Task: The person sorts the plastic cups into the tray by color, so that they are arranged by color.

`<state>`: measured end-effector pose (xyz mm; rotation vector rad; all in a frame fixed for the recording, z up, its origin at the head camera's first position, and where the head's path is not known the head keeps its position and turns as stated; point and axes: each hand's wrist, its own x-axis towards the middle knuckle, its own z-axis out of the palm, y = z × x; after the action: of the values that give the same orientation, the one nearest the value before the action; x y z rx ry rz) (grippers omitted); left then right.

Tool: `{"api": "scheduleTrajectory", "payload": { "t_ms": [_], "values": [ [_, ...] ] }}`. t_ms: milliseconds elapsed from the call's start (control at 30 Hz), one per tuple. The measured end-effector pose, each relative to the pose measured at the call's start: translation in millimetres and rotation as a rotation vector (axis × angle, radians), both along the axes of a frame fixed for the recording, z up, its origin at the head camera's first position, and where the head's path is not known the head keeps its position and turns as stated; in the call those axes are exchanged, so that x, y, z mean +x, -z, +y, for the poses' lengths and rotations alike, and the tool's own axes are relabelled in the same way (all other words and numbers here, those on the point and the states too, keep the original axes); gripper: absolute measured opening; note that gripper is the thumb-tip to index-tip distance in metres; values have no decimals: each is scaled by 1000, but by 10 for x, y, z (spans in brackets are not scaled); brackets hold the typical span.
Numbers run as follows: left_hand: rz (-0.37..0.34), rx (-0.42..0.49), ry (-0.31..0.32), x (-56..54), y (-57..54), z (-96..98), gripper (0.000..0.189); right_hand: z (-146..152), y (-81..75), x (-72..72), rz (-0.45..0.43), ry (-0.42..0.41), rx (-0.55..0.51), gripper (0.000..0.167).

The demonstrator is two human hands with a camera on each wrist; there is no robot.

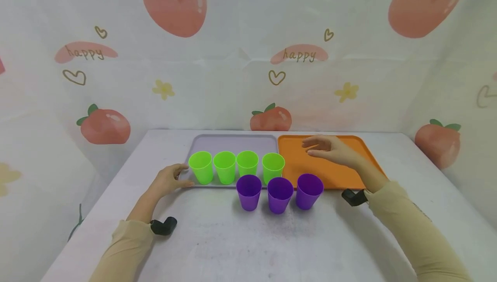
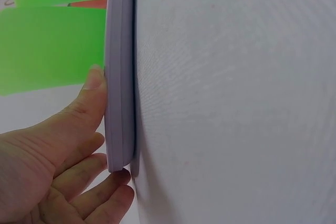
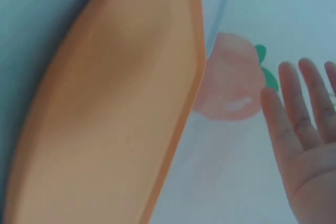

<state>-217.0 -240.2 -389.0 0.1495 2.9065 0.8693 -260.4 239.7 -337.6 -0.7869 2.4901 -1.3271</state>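
Several bright green cups (image 1: 224, 170) stand in a row along the front of a pale lilac-grey tray (image 1: 233, 141). My left hand (image 1: 168, 180) is beside the leftmost green cup (image 1: 202, 170), thumb and fingers spread apart. In the left wrist view, the thumb lies by the rim of the tray (image 2: 119, 77) close to a green cup (image 2: 50, 48), and the other fingers are near the tray's corner. Over an orange tray (image 1: 295, 157), my right hand (image 1: 330, 149) hovers with fingers extended, holding nothing. In the right wrist view its palm (image 3: 320, 182) is apart from the orange tray (image 3: 105, 119).
Three purple cups (image 1: 249, 193) stand on the white table (image 1: 217, 239) in front of the trays, near where the two meet. Behind the table hangs a white cloth (image 1: 221, 79) printed with fruit and flowers.
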Motion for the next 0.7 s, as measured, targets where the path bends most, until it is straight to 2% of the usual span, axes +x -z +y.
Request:
{"api": "scheduleTrajectory", "payload": {
  "t_ms": [233,367,533,700],
  "values": [
    [5,2,11,-10,2,-9,68,352,37,234,100,174,98,43],
    [6,-1,15,-13,-8,-9,68,602,82,349,121,292,186,48],
    [1,6,17,-15,-8,-13,69,917,165,458,56,404,283,63],
    [-2,3,21,-12,-4,-14,69,1162,240,516,-49,452,388,81]
  ]
}}
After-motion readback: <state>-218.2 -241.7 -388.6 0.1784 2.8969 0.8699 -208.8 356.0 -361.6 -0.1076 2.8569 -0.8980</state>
